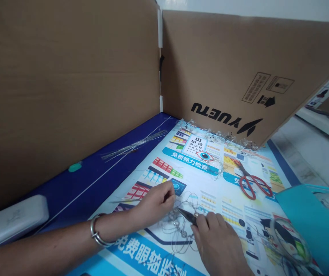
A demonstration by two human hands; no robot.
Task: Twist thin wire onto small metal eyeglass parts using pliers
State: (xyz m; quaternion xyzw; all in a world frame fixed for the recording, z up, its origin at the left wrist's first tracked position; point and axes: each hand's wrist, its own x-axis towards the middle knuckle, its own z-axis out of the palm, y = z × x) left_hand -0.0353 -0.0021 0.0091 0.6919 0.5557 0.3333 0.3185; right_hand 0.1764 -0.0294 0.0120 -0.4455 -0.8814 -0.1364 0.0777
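Note:
My left hand (pixel 160 201), with a metal bangle (pixel 97 230) at the wrist, is closed in a pinch beside a tangle of thin wire (pixel 178 226) with small beads. It seems to hold the wire, though the gripped part is hidden by the fingers. My right hand (pixel 221 241) is wrapped around dark-jawed pliers (pixel 187 216). Their tip points left, into the tangle close to my left fingertips; whether the jaws grip a strand cannot be made out.
Red-handled scissors (pixel 250 184) lie to the right on the printed sheet (pixel 181 176). Straight wires (pixel 135 145) rest on the blue surface. Finished-looking wire pieces (pixel 221 138) line the cardboard wall (pixel 239 69). A clear ring-shaped roll (pixel 290 241), a turquoise sheet (pixel 310 218) and a white device (pixel 17 218) stand nearby.

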